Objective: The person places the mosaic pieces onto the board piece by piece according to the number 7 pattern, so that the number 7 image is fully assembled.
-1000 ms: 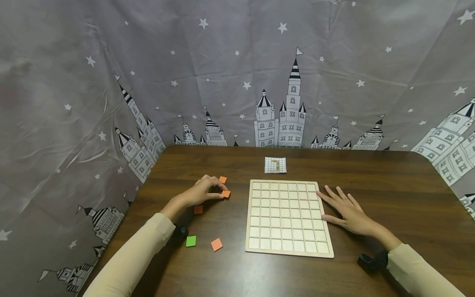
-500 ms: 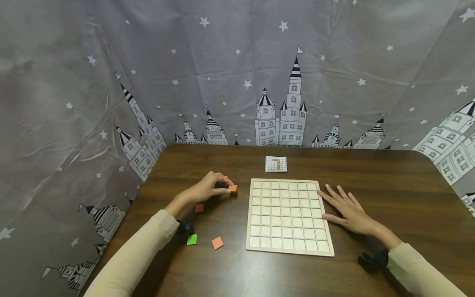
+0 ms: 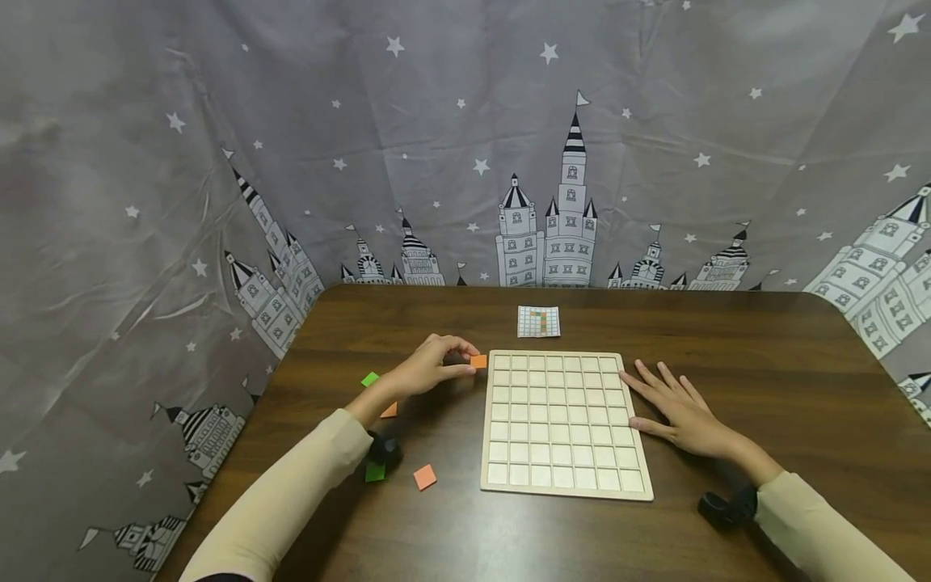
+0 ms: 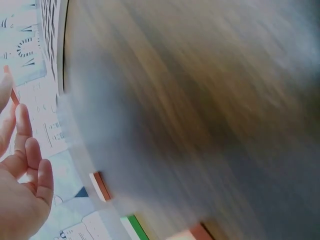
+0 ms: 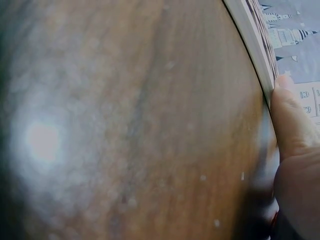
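Between thumb and fingertips, my left hand pinches a square orange tile close to the upper left corner of a pale wooden grid board. In the left wrist view the tile shows as a thin edge at the fingertips of the left hand. The board's square cells hold no tiles. My right hand lies with fingers spread at the board's right side, thumb and index fingertip touching its edge. The right wrist view shows the thumb of that hand against the board's side.
Loose tiles lie left of the board: a green tile, an orange one partly behind the left wrist, another green tile and a salmon one. A small printed grid card lies behind the board on the wooden table.
The left hand has lifted the orange tile and carried it right, to beside the board's upper left corner. A green tile it covered now shows. The right hand stays in place.
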Available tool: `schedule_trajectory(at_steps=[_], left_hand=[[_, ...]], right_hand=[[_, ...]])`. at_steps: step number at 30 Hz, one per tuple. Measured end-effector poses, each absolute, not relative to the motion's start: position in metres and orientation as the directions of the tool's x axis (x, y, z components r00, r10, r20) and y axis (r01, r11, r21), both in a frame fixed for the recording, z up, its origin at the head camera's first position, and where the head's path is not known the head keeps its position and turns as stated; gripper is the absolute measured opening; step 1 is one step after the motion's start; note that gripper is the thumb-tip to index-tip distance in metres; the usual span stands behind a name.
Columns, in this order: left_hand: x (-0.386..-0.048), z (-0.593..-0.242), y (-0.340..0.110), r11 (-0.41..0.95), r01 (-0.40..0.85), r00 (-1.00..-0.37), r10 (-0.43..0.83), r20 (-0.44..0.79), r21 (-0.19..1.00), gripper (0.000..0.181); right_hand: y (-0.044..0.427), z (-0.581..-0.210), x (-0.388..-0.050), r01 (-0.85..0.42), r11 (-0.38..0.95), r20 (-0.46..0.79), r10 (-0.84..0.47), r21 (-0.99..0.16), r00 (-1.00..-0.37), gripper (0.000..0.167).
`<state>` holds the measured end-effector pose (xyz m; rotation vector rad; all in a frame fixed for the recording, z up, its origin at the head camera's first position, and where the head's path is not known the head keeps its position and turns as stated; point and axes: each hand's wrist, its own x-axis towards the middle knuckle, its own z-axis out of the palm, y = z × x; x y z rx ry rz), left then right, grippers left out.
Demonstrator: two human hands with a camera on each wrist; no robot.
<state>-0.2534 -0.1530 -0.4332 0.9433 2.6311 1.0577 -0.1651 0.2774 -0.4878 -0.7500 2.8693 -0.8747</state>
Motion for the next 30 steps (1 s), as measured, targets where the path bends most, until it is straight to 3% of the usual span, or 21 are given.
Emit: schedule_trajectory(at_steps=[14, 30], left_hand=[[-0.259, -0.442, -0.127, 0.472, 0.461, -0.771, 0.632, 0.076, 0.751, 0.03], [-0.255, -0.441, -0.097, 0.587, 0.497, -0.791, 0.61, 0.055, 0.639, 0.029]], right_hand=[[0.278, -0.489, -0.165, -0.438, 0.72, 0.102, -0.46, -0.539, -0.882, 0.073], [0.278, -0.487, -0.168, -0.424, 0.741, 0.058, -0.465, -0.52, -0.883, 0.072]])
